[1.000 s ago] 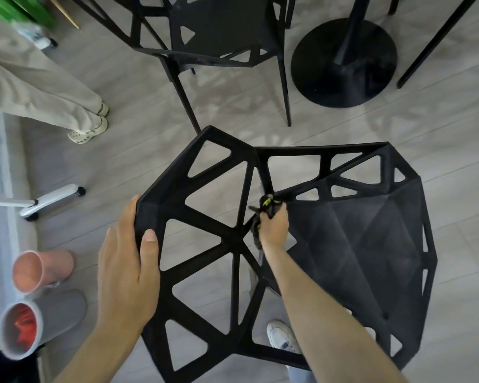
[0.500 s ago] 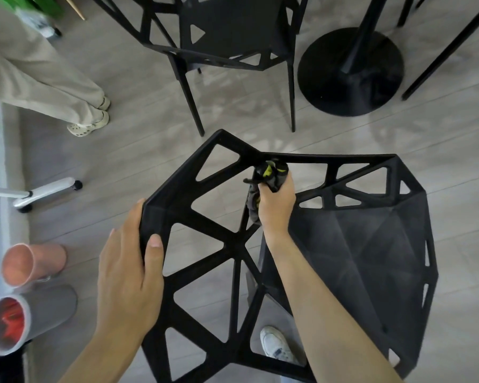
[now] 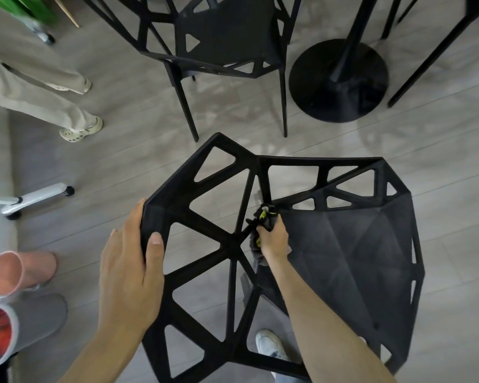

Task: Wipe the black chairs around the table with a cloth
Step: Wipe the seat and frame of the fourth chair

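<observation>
Cloth (image 3: 263,220) in right hand (image 3: 273,240), left hand (image 3: 130,268) on chair (image 3: 343,244).

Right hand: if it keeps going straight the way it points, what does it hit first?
The right hand, gripping the cloth, points up the frame. First in line looks like the chair strut junction right above the cloth, then the chair's top rim. Depth is unclear from this view.
</observation>
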